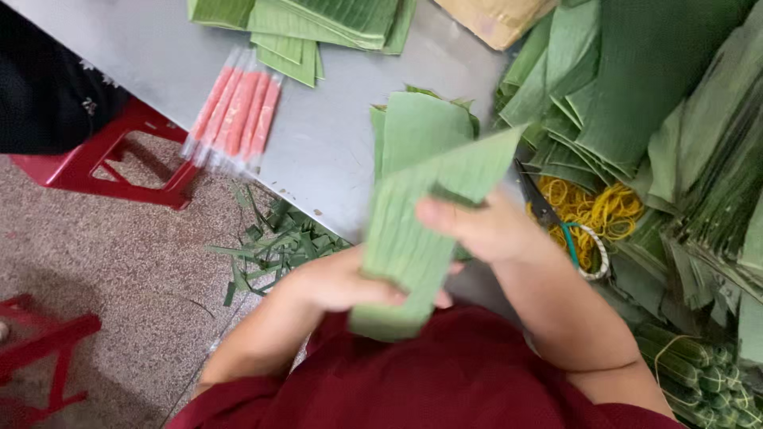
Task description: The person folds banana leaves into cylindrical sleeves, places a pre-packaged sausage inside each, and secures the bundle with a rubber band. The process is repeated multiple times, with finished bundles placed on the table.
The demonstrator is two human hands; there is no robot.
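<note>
I hold a long strip of green banana leaf [413, 230] in front of my chest, running from lower left up to the right. My left hand [342, 282] grips its lower end from below. My right hand [485, 226] pinches its upper part, thumb on top. Under the strip lies a small stack of cut leaf pieces [421, 119] on the grey metal table [318, 143]. Several pink sticks in clear wrappers [234, 111] lie near the table's left edge.
More cut leaves [318, 28] are stacked at the table's far side. A big heap of leaves [660, 103] fills the right, with yellow rubber bands [596, 210], scissors [544, 208] and tied leaf rolls [703, 373]. Leaf trimmings [274, 242] litter the floor beside red stools [103, 155].
</note>
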